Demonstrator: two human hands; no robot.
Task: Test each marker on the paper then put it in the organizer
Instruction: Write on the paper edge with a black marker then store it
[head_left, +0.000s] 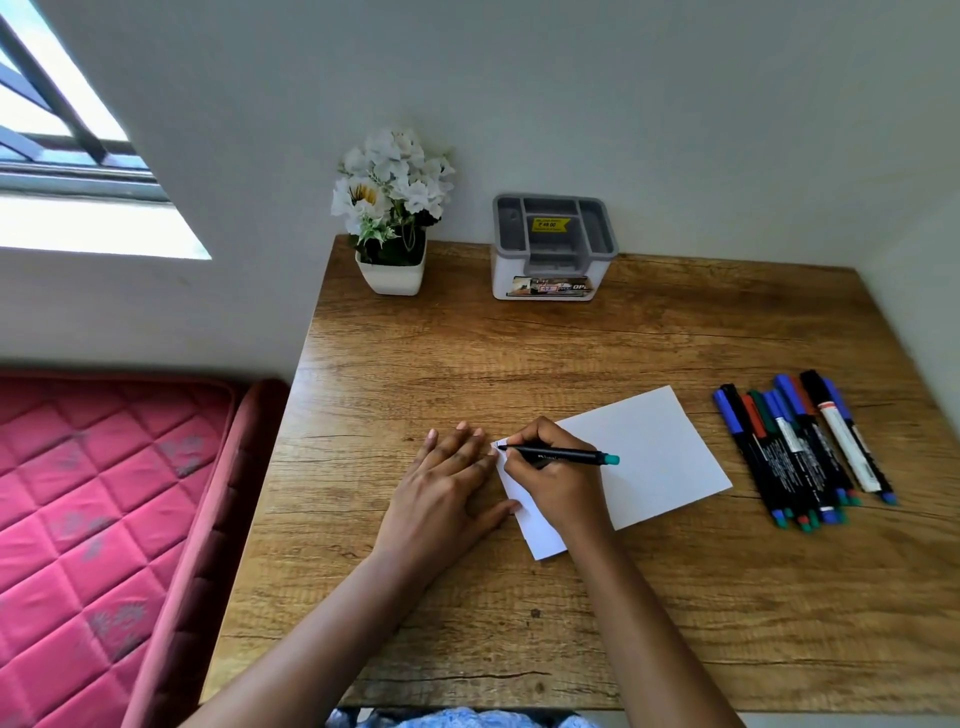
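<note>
The right hand (550, 483) pinches the marker (561, 455), axis left-to-right, tip on the left corner of the paper (660, 457) mid-frame; the left hand (447, 483) presses flat beside it; the organizer (553, 249) stands well apart at upper centre, nearer the right hand.

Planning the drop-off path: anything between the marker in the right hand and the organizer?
Nothing visible. Bare desk lies between the marker in the right hand and the organizer; the flower pot sits to the organizer's left, the spare markers far right.
</note>
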